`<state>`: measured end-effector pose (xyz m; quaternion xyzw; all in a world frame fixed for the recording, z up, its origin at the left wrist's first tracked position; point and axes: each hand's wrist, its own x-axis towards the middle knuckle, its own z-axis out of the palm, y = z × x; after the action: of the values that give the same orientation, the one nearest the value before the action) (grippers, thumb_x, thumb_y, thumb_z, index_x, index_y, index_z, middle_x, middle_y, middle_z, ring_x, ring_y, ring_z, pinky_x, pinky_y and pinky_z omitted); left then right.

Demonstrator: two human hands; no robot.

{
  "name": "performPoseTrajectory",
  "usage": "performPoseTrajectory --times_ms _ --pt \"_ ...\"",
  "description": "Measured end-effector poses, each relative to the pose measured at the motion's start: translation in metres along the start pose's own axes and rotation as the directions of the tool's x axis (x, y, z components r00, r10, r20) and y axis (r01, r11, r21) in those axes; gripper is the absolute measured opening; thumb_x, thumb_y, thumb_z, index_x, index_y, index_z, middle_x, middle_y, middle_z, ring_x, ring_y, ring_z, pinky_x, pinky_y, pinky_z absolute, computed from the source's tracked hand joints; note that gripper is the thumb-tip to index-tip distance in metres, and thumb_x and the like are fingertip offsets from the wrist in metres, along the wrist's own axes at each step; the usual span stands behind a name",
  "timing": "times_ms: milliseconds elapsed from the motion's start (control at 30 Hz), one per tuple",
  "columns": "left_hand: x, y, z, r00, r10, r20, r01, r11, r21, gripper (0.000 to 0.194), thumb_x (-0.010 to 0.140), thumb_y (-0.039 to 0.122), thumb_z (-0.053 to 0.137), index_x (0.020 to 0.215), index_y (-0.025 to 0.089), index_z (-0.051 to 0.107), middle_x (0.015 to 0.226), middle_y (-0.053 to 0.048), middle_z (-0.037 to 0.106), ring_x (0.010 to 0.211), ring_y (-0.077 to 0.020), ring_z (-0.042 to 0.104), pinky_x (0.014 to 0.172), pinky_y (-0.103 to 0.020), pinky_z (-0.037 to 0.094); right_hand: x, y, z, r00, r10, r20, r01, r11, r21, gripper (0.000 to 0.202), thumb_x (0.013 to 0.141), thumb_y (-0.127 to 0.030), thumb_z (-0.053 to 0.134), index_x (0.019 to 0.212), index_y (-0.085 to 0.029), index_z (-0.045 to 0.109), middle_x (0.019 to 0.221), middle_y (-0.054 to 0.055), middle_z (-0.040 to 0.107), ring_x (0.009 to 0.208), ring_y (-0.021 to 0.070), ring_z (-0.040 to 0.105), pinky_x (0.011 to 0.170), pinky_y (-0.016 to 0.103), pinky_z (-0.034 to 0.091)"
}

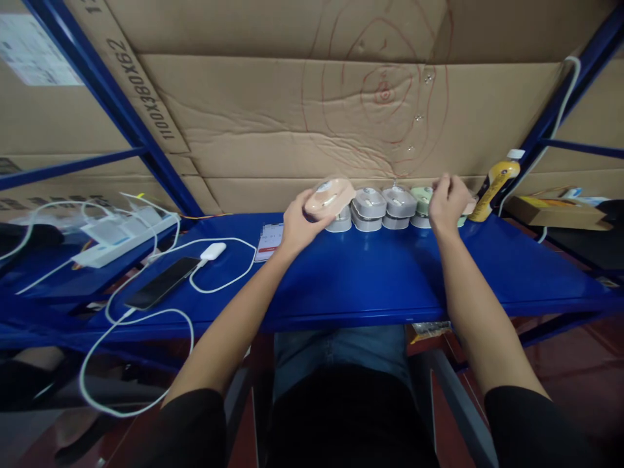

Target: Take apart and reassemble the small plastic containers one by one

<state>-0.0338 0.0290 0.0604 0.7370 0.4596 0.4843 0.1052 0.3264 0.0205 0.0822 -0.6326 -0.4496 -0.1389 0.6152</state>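
Note:
My left hand point(302, 224) is wrapped around a peach-coloured plastic box point(330, 198) with rounded corners, tilted and raised above the blue shelf. Behind and beneath it, a pale grey box point(340, 223) shows in part. Stacked boxes stand in a row to its right: a grey stack point(369, 211), another grey stack point(398, 208) and a green stack point(420, 201). In front of the green stack's right side, my right hand point(447, 201) is raised with its fingers curled together. Whatever they may hold is hidden. A pinkish box point(470, 207) peeks out just right of that hand.
A yellow-labelled bottle point(496, 185) leans near the right post, beside an open cardboard box point(558, 213). On the left lie a black phone point(163, 283), a white charging cable, a power strip point(127, 235) and a lit phone screen point(269, 242). Cardboard point(253, 117) backs the blue shelf point(370, 273).

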Motion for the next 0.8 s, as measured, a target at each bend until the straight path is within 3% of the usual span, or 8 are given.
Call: performPoseTrajectory --times_ms 67,133,200,267,400,500,600,800 --pt "0.009 0.008 0.013 0.993 -0.098 -0.062 0.104 0.988 0.112 0.086 0.080 0.044 0.092 0.155 0.026 0.053 0.146 -0.016 0.067 0.138 -0.0395 0.062 0.119 -0.056 0.051 0.012 0.017 -0.008 0.986 0.086 -0.142 -0.104 0.987 -0.121 0.026 0.108 -0.027 0.038 0.090 -0.023 0.057 0.099 0.011 0.064 0.108 0.0291 0.066 0.106 0.052 0.048" --pt "0.016 0.017 0.028 0.985 -0.154 -0.077 0.166 0.968 0.189 0.086 0.080 0.048 0.093 0.154 0.027 0.054 0.139 -0.018 0.065 0.137 -0.0437 0.060 0.117 -0.058 0.050 0.020 0.036 -0.018 0.964 0.159 -0.212 -0.198 0.964 -0.175 0.014 0.105 -0.021 0.043 0.096 -0.023 0.054 0.109 0.014 0.063 0.116 0.0290 0.063 0.110 0.048 0.045" --pt "0.022 0.023 0.043 0.978 -0.190 -0.089 0.206 0.952 0.228 0.084 0.080 0.052 0.093 0.152 0.028 0.055 0.139 -0.020 0.060 0.136 -0.0470 0.058 0.114 -0.060 0.050 0.024 0.052 -0.028 0.941 0.251 -0.226 -0.297 0.933 -0.203 0.006 0.102 -0.019 0.048 0.103 -0.023 0.052 0.118 0.016 0.061 0.121 0.0292 0.061 0.113 0.045 0.042" --pt "0.025 0.027 0.058 0.970 -0.217 -0.106 0.236 0.942 0.237 0.082 0.081 0.057 0.092 0.148 0.026 0.057 0.142 -0.023 0.056 0.136 -0.0512 0.055 0.111 -0.063 0.050 0.027 0.066 -0.036 0.917 0.339 -0.212 -0.384 0.895 -0.228 0.009 0.100 -0.020 0.053 0.108 -0.024 0.050 0.124 0.017 0.058 0.123 0.0299 0.059 0.114 0.043 0.041" --pt "0.026 0.026 0.079 0.964 -0.246 -0.099 0.263 0.932 0.249 0.088 0.077 0.059 0.094 0.149 0.025 0.054 0.144 -0.025 0.053 0.137 -0.0553 0.052 0.109 -0.066 0.051 0.030 0.082 -0.042 0.899 0.409 -0.157 -0.436 0.869 -0.234 0.016 0.097 -0.021 0.058 0.107 -0.025 0.046 0.119 0.014 0.054 0.112 0.0296 0.059 0.110 0.042 0.042" --pt "0.025 0.024 0.082 0.961 -0.265 -0.074 0.275 0.932 0.238 0.092 0.077 0.063 0.092 0.150 0.024 0.052 0.145 -0.026 0.052 0.139 -0.0564 0.051 0.110 -0.067 0.049 0.030 0.090 -0.039 0.898 0.425 -0.117 -0.441 0.868 -0.229 0.017 0.097 -0.024 0.059 0.102 -0.026 0.043 0.111 0.011 0.052 0.106 0.0286 0.057 0.107 0.041 0.043" --pt "0.025 0.023 0.078 0.958 -0.284 -0.026 0.283 0.935 0.215 0.087 0.087 0.066 0.081 0.154 0.021 0.049 0.148 -0.029 0.051 0.142 -0.0553 0.052 0.115 -0.066 0.046 0.030 0.098 -0.035 0.901 0.426 -0.083 -0.433 0.873 -0.225 0.017 0.100 -0.029 0.058 0.098 -0.028 0.041 0.101 0.007 0.050 0.103 0.0278 0.053 0.105 0.040 0.042" --pt "0.028 0.006 0.069 0.973 -0.227 -0.041 0.231 0.965 0.123 0.067 0.102 0.055 0.062 0.152 0.012 0.048 0.150 -0.028 0.057 0.144 -0.0415 0.057 0.121 -0.051 0.045 0.033 0.116 -0.032 0.897 0.441 -0.031 -0.437 0.874 -0.213 0.019 0.106 -0.034 0.045 0.089 -0.032 0.037 0.089 0.004 0.049 0.096 0.0270 0.049 0.098 0.040 0.042"
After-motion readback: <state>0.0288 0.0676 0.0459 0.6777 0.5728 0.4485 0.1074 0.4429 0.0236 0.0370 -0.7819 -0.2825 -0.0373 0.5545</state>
